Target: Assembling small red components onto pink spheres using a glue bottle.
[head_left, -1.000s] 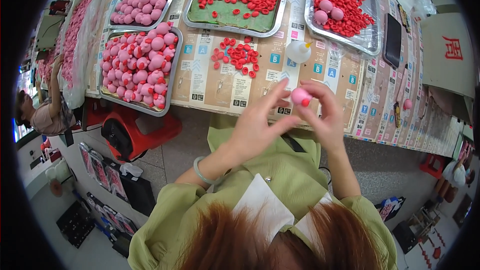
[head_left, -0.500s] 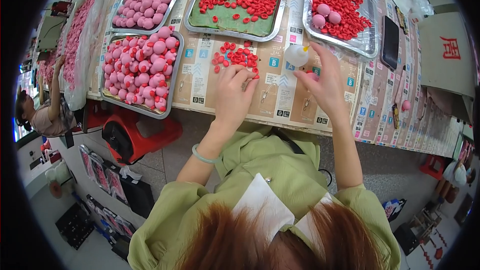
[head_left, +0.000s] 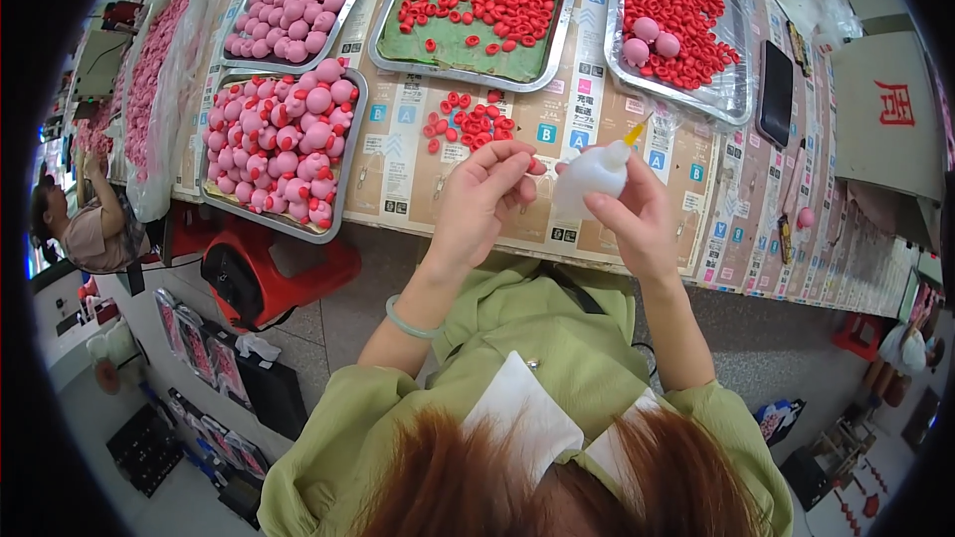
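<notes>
My left hand [head_left: 479,201] is closed in a pinch on a small red oval piece [head_left: 537,167] over the table's near part. Just to its right, my right hand [head_left: 637,214] grips a white squeeze bottle [head_left: 592,182]. The bottle tilts, its yellow nozzle [head_left: 638,129] pointing up and away to the right. Beyond my left hand lies a loose pile of red pieces [head_left: 476,124]. Some of them show a hollow like a small cup. The bottle and fingers hide the table beneath them.
Metal trays hold plain pink balls [head_left: 298,0], pink balls with red pieces [head_left: 284,144], red pieces on a green sheet [head_left: 448,52], and red pieces with several pink balls [head_left: 668,44]. A phone [head_left: 775,94] lies at right. A red stool [head_left: 288,273] stands left; another person [head_left: 95,224] sits beyond.
My right hand has taken hold of the white bottle and brought it nearer, tilted. My left hand has lifted from the red pile and moved right with a red piece.
</notes>
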`<state>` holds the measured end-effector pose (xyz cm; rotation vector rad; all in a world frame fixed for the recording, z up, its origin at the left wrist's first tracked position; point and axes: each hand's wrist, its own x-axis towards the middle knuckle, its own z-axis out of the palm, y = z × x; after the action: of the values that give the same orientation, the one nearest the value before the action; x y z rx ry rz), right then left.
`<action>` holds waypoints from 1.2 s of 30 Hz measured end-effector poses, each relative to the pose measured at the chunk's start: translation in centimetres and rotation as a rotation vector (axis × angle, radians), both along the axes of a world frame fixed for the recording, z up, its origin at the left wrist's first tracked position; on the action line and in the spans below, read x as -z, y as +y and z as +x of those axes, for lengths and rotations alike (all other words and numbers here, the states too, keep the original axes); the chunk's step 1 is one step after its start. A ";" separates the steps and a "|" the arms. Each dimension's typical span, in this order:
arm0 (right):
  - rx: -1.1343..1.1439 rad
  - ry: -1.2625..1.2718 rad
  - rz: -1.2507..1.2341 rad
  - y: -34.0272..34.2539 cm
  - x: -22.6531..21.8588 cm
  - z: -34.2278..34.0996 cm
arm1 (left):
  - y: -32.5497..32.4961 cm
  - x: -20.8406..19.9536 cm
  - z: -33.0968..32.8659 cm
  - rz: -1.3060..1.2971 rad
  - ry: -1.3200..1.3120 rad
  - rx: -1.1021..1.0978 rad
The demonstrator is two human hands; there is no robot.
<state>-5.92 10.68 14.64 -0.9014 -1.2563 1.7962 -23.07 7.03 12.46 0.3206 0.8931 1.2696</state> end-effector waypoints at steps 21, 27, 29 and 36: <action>0.248 -0.122 0.022 -1.3 -2.1 1.8 | -1.0 -0.9 -0.8 -0.059 -0.407 -0.067; 0.342 -0.083 0.168 -1.3 -3.5 1.2 | -1.1 -1.2 -0.3 -0.085 -0.522 -0.034; 0.379 -0.066 0.198 -1.4 -3.9 0.9 | -1.1 -1.4 -0.1 -0.084 -0.528 -0.034; 0.342 -0.244 0.412 -1.8 -3.6 1.3 | -1.4 -1.1 0.0 -0.085 -0.566 0.008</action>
<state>-4.59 8.92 18.20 -1.0391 -1.4533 1.1327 -23.10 5.59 13.57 -0.1048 0.4565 1.2209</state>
